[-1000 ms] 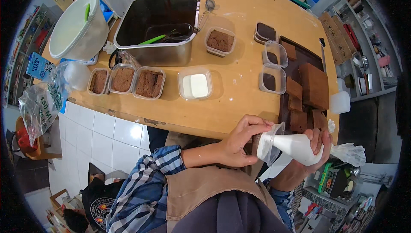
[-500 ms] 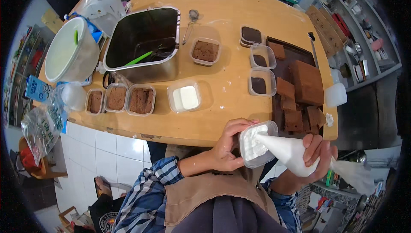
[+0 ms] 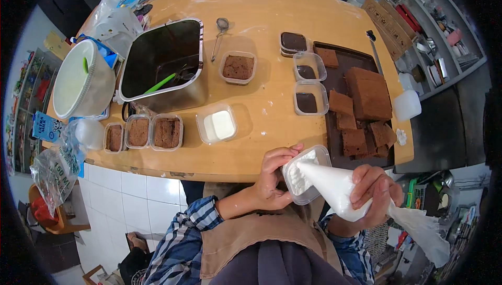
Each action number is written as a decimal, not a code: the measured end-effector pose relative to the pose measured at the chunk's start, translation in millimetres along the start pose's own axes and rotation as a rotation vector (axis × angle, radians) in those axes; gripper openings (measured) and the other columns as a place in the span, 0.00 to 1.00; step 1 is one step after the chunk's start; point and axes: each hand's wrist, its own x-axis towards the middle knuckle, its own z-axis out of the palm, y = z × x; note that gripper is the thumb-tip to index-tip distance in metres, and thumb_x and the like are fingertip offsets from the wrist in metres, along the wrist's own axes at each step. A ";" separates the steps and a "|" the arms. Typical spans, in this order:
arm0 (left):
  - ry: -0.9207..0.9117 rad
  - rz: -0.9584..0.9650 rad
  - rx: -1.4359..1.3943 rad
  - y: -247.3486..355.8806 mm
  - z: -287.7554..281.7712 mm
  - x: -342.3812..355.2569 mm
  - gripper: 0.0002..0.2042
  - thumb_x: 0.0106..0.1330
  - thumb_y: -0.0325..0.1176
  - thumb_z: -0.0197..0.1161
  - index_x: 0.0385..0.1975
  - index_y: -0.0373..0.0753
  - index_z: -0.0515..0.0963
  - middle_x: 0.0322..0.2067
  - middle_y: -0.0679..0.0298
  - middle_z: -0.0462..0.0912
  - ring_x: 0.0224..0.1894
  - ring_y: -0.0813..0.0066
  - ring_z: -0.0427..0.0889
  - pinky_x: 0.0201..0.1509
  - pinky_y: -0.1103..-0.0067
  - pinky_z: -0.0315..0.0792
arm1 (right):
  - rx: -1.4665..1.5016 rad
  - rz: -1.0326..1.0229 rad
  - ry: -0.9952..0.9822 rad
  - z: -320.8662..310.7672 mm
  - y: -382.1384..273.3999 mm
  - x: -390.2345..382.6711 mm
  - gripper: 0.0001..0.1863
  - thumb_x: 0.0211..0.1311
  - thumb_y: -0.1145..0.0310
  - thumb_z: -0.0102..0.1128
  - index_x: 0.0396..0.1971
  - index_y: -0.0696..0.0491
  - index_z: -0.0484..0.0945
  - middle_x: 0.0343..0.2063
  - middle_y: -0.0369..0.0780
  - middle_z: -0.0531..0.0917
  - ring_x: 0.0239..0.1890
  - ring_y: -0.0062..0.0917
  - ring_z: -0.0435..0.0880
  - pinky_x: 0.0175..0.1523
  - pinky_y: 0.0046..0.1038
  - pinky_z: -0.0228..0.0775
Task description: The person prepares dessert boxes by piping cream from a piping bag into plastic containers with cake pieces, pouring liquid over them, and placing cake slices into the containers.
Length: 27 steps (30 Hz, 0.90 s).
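Note:
My left hand (image 3: 273,180) grips a clear square plastic container (image 3: 314,194) tilted toward me at the table edge, with white cream (image 3: 300,177) piped inside. My right hand (image 3: 374,193) squeezes a white piping bag (image 3: 337,198); its tip is at the cream, and its loose end hangs past my wrist. Beyond them lies a dark tray (image 3: 334,143) with pieces of brown cake (image 3: 368,91). A container half filled with white (image 3: 217,125) stands to the left of my hands.
Several cake-filled tubs (image 3: 138,132) stand at left, one (image 3: 238,68) at centre, and chocolate-topped tubs (image 3: 306,102) at right. A steel pan (image 3: 191,96) with green spatula, white bucket (image 3: 73,96), mixer (image 3: 117,34) and strainer (image 3: 221,24) occupy the table (image 3: 251,7). Someone's foot (image 3: 137,240) is below.
Both hands have shifted slightly left and up. The container has turned so its creamy inside faces up more, and the piping bag's tail hangs further out to the right.

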 end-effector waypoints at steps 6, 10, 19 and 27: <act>-0.009 0.019 0.056 -1.8 -1.1 -0.5 0.28 0.46 0.24 0.61 0.47 0.34 0.55 0.44 0.51 0.57 0.52 0.54 0.62 0.56 0.61 0.57 | -0.054 -0.001 -0.092 -4.1 -0.4 -3.6 0.13 0.56 0.75 0.38 0.12 0.55 0.60 0.04 0.37 0.67 0.09 0.20 0.65 0.23 0.28 0.65; -0.007 0.052 0.090 -4.6 -2.6 -1.4 0.27 0.46 0.24 0.61 0.46 0.34 0.55 0.44 0.51 0.58 0.52 0.53 0.63 0.55 0.61 0.59 | -0.098 -0.021 0.062 0.3 2.1 1.6 0.13 0.56 0.75 0.38 0.12 0.54 0.60 0.03 0.36 0.66 0.08 0.20 0.64 0.21 0.28 0.64; 0.007 0.062 0.134 -5.0 -3.2 -0.9 0.28 0.46 0.24 0.62 0.46 0.33 0.56 0.43 0.51 0.60 0.50 0.53 0.65 0.54 0.61 0.62 | -0.013 0.023 -0.048 0.4 1.2 3.6 0.14 0.56 0.77 0.39 0.11 0.53 0.59 0.04 0.38 0.67 0.08 0.20 0.64 0.20 0.27 0.63; -0.057 0.096 0.222 -7.8 -5.9 -0.3 0.33 0.41 0.26 0.67 0.46 0.34 0.54 0.41 0.52 0.59 0.46 0.61 0.66 0.54 0.63 0.62 | -0.002 -0.021 -0.051 0.5 4.8 7.9 0.13 0.56 0.77 0.39 0.12 0.54 0.61 0.04 0.39 0.67 0.08 0.19 0.64 0.20 0.27 0.63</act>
